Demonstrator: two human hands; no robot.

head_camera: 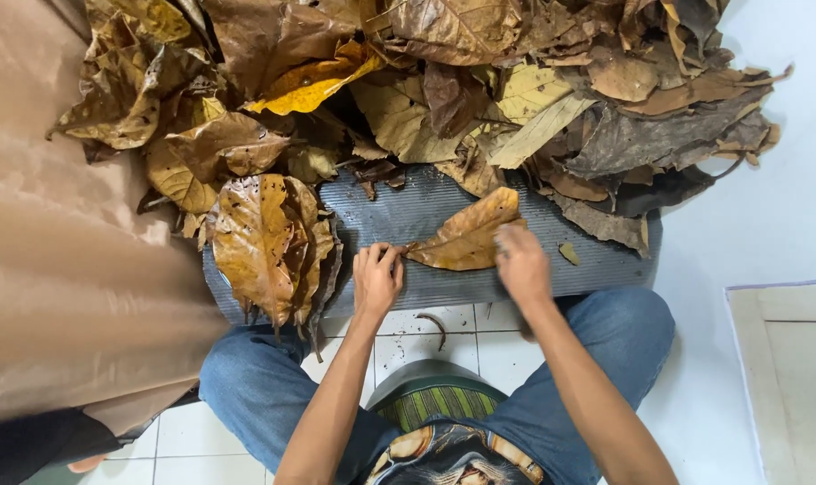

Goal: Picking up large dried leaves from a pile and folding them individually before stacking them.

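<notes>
Left hand (376,278) pinches the dry leaf (466,238) at its stem end while the right hand (520,262) presses down on it — apparently to keep it flat on the ribbed grey mat (408,216).

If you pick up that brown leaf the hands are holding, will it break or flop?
The dry brown leaf would probably crackle and tear, not flop: it looks curled and brittle. It likely weighs almost nothing, being thin. The left hand pinches its stem end and the right hand presses its edge.

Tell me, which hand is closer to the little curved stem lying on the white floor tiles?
Left. The left hand is just above and left of the stem; the right hand is farther, up to its right.
</notes>
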